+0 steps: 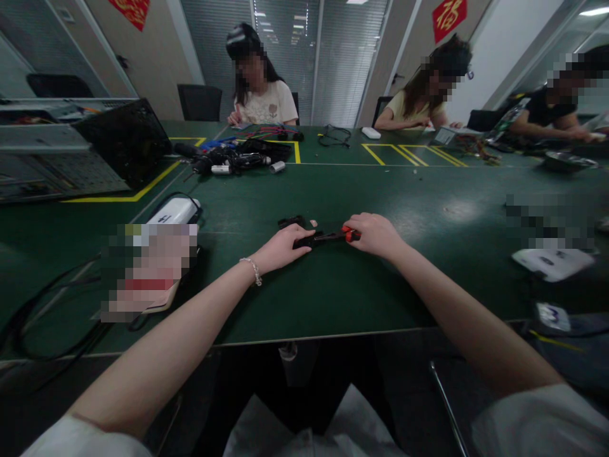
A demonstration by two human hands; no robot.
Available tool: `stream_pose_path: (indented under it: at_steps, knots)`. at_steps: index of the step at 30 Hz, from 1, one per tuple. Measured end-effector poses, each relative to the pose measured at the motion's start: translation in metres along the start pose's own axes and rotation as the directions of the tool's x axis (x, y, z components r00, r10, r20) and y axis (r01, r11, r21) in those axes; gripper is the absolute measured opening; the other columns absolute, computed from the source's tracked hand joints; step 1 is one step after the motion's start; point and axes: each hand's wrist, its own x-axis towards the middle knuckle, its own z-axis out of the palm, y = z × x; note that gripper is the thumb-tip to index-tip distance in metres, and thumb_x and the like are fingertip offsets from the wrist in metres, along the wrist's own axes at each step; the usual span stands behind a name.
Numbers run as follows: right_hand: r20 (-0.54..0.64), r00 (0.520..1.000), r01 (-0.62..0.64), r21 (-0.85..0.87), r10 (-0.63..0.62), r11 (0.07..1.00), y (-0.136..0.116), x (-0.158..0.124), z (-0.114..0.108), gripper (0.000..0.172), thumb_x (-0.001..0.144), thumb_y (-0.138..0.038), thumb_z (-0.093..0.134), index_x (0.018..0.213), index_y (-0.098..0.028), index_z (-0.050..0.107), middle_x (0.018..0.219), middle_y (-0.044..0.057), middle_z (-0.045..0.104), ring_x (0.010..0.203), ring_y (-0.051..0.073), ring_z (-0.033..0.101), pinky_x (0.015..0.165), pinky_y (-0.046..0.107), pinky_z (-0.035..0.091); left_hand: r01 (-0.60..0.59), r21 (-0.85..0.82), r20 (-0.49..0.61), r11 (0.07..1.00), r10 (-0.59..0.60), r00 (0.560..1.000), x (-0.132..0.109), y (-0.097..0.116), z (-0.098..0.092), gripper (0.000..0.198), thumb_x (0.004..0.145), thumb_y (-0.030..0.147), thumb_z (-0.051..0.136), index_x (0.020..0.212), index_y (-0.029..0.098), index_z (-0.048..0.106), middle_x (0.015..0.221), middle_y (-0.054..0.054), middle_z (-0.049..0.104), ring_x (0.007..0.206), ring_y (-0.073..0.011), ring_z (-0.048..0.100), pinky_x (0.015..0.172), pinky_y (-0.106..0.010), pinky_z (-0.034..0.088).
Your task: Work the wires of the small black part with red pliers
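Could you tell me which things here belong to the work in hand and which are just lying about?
In use: black part in left hand; red-handled tool in right hand.
Lying about: white box, pile of parts, black cable.

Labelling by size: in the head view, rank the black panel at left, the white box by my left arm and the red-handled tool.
1. Black panel.
2. White box, partly hidden.
3. Red-handled tool, mostly covered by the right hand, so its full size is unsure.

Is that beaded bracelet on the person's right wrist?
No, the bracelet sits on the left wrist; the right wrist is bare.
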Motion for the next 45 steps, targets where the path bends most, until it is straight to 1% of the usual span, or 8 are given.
stream_pose_path:
  at_steps: [10,21,29,35,45]
  knots:
    - [-0.003,1.0,-0.002,0.004,0.002,1.0,-0.001,-0.0002,-0.0013,0.023,0.076,-0.03,0.049,0.091,-0.018,0.061,0.085,0.005,0.062,0.076,0.017,0.053,0.064,0.029,0.038,0.009,-0.019,-0.004,1.0,-0.009,1.0,0.0002,-0.0029,0.0014,0.044,0.083,0.025,0.054,0.127,0.019,0.047,0.113,-0.007,0.053,0.1,-0.0177,0.053,0.091,-0.033,0.041]
    - [0.002,1.0,-0.012,-0.01,0.012,1.0,-0.0012,0.0,-0.0008,0.024,0.075,-0.031,0.05,0.091,-0.018,0.062,0.086,0.004,0.062,0.075,0.018,0.054,0.065,0.03,0.038,0.035,-0.027,0.017,0.999,-0.035,0.999,-0.0005,-0.0031,0.0007,0.044,0.084,0.027,0.053,0.127,0.021,0.046,0.114,-0.006,0.052,0.097,-0.0179,0.053,0.087,-0.033,0.043]
    - [0.024,0.999,-0.023,-0.019,0.023,1.0,-0.0022,-0.0001,-0.0015,0.025,0.076,-0.032,0.048,0.093,-0.019,0.061,0.087,0.005,0.063,0.076,0.018,0.054,0.064,0.029,0.038,-0.011,-0.011,-0.007,1.0,0.011,1.0,0.0,-0.0046,0.0023,0.043,0.083,0.025,0.053,0.126,0.019,0.048,0.113,-0.007,0.053,0.1,-0.0179,0.053,0.091,-0.033,0.041]
    - [0.02,1.0,-0.018,-0.018,0.019,1.0,-0.0016,0.0002,-0.0022,0.026,0.075,-0.031,0.049,0.094,-0.018,0.061,0.087,0.005,0.062,0.076,0.018,0.054,0.064,0.029,0.038,0.007,-0.022,0.001,1.0,-0.007,1.0,0.0,-0.0042,0.0015,0.044,0.084,0.025,0.053,0.127,0.021,0.046,0.114,-0.007,0.053,0.099,-0.018,0.053,0.09,-0.033,0.042]
    - [0.006,1.0,-0.01,-0.005,0.011,1.0,-0.0013,0.0003,-0.0005,0.025,0.076,-0.032,0.049,0.092,-0.019,0.061,0.087,0.005,0.062,0.076,0.018,0.053,0.064,0.03,0.038,0.001,-0.027,-0.002,1.0,-0.001,1.0,-0.0002,-0.005,0.0018,0.044,0.084,0.026,0.053,0.127,0.021,0.046,0.114,-0.007,0.053,0.099,-0.0179,0.053,0.091,-0.034,0.041]
